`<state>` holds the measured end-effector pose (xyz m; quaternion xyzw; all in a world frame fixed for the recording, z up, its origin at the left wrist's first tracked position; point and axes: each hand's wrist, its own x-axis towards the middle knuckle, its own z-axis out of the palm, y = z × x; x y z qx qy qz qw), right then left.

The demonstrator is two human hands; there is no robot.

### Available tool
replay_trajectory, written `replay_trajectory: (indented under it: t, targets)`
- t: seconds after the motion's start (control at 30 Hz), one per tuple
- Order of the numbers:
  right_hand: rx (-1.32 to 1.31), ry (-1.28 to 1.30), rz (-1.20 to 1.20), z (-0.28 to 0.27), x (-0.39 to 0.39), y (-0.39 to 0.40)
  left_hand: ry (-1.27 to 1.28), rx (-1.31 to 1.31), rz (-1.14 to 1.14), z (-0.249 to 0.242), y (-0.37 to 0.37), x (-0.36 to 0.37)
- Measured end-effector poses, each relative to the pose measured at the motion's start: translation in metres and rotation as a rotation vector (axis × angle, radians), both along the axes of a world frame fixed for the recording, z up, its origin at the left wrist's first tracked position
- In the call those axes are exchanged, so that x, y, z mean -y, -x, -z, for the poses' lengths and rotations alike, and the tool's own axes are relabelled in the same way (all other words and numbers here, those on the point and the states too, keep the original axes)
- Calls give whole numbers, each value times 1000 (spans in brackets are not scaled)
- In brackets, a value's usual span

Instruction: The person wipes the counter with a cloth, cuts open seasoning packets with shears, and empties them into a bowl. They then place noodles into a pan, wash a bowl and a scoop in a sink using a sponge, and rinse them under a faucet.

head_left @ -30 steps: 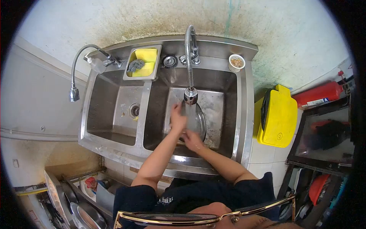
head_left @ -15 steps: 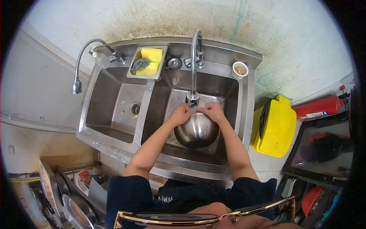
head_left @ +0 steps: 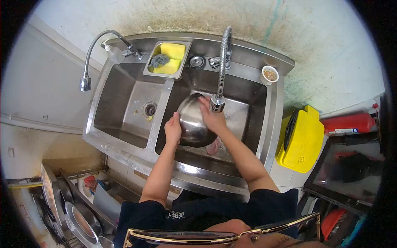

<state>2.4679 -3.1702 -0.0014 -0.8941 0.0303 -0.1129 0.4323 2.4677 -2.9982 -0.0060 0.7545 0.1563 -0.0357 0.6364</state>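
Observation:
A round metal bowl is tilted with its outer side up over the right basin. My left hand grips its left edge, the thumb pointing up along the rim. My right hand lies against the bowl's upper right side with its fingers stretched out, slightly blurred. Just above my right hand hangs the spray head of the coiled faucet. A pinkish object shows in the basin beside the bowl's lower right edge; I cannot make out what it is.
Left of the bowl is a second basin with a drain. Behind it sit a tray with yellow sponges and a grey scourer, and another faucet. A white cup stands at the back right, a yellow bin beyond the sink.
The bowl has moved left and turned. My left hand has shifted left onto its edge, and my right hand has left the top rim for the bowl's side. The view has shifted slightly.

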Motion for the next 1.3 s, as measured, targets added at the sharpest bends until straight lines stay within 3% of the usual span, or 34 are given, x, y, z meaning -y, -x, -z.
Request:
replay_trajectory:
  t: [0.03, 0.1, 0.13, 0.2, 0.27, 0.33, 0.4, 0.47, 0.53, 0.57, 0.6, 0.63, 0.67, 0.73, 0.8, 0.87, 0.9, 0.97, 1.03, 1.07, 1.13, 1.2, 1.3]
  targets:
    - [-3, -1, -11, -6, -2, 5, -1, -3, -11, -1, 2, -7]
    - [96, -361, -147, -9, 2, 13, 207, -146, -127, -3, 7, -29]
    - [-119, -397, 111, 16, 17, 22, 302, -126, -142, -31, 13, -28]
    - [112, -150, 268, 75, 37, 17, 453, -134, -224, -63, 23, -34]
    - [-606, 357, -62, 111, 38, 31, 635, -203, -282, -59, 28, -55]
    - [-596, 838, -622, 161, 40, 43, 777, -268, -343, -49, 33, -71]
    - [28, 414, -521, 222, 43, 55, 985, -372, -364, -53, 41, -84]
    - [-232, 844, -822, 221, 42, 57, 995, -404, -452, -86, 53, -89]
    - [-546, 921, -910, 214, 33, 46, 1107, -309, -463, -80, 62, -107]
    - [-572, 950, -917, 224, 38, 44, 1126, -266, -490, -82, 66, -115]
    - [-588, 978, -931, 237, 37, 47, 1096, -229, -486, -88, 71, -122]
    - [-297, 790, -813, 231, 36, 58, 1060, -182, -496, -97, 74, -130]
    - [259, 918, -779, 242, 42, 59, 958, -170, -525, -121, 80, -133]
    - [96, 695, -769, 228, 38, 62, 647, -131, -627, -150, 97, -139]
    - [-180, 557, -667, 191, 14, 66, 408, 63, -615, -126, 112, -163]
    - [-244, 449, -615, 155, -8, 67, 325, 289, -574, -164, 148, -170]
    - [-237, 403, -617, 145, -18, 69, 235, 196, -539, -184, 171, -181]
    - [-228, 321, -638, 119, -37, 70, -146, 591, -496, -193, 217, -197]
    - [-209, 273, -687, 97, -61, 79, -466, 522, -428, -205, 278, -216]
    - [-209, 241, -713, 88, -71, 83, -472, 430, -464, -210, 306, -218]
    - [-209, 194, -781, 71, -95, 91, -771, 388, -445, -187, 361, -230]
    - [-224, 142, -851, 59, -115, 96, -805, 113, -536, -187, 413, -219]
    - [-264, 77, -944, 45, -139, 108, -947, -49, -677, -190, 480, -206]
